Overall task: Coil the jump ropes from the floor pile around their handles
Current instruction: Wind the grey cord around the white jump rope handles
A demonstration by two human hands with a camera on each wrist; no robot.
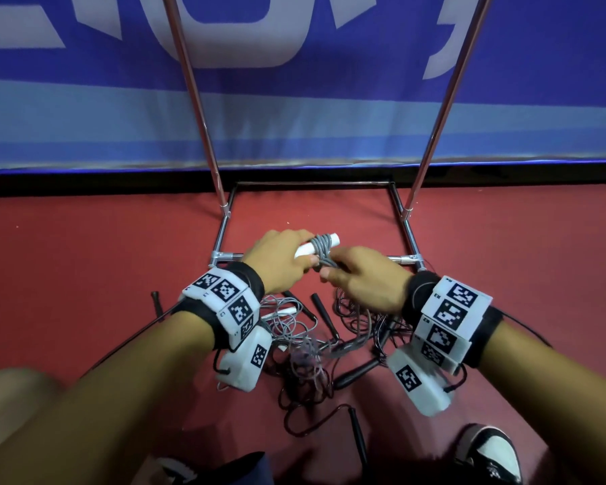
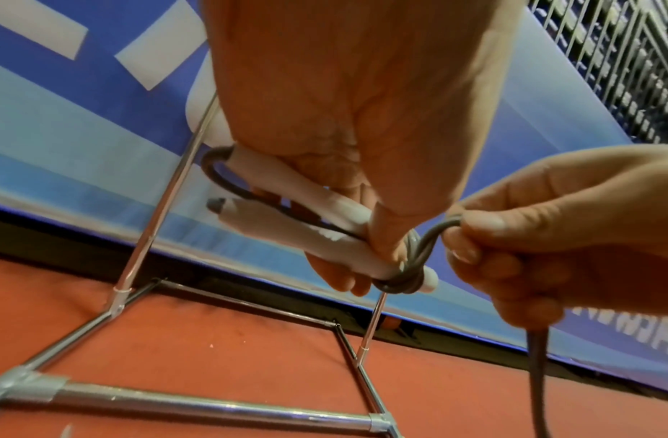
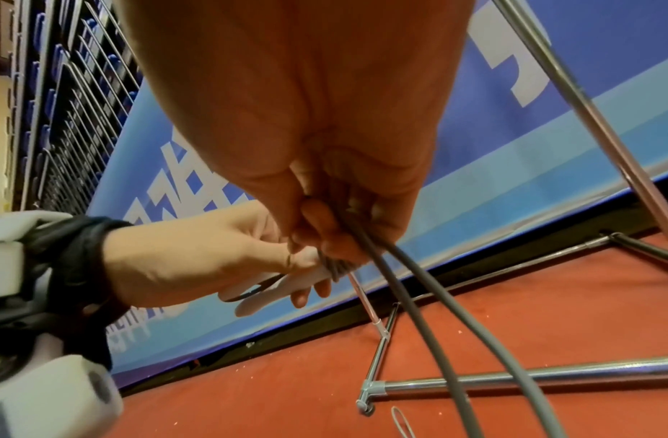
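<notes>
A: 2 white handles sit side by side in our left hand in the head view, above the red floor, with grey rope wound in several turns round them near their far end.

B: And our right hand is just beside it, its fingers pinching the rope where it leaves the coil. Below both wrists we see the floor pile of loose ropes with black handles, near the metal frame.

A: From the left wrist, our left-hand fingers curl round the 2 handles; the thumb presses on the turns of rope.

B: There our right hand pinches a loop of rope between thumb and forefinger, touching the coil, and a strand hangs down from the fist.

A: From the right wrist, our right-hand fingers are closed on the rope, and 2 grey strands trail toward the floor.

B: Beyond them our left hand grips the white handles in front of the blue banner.
</notes>
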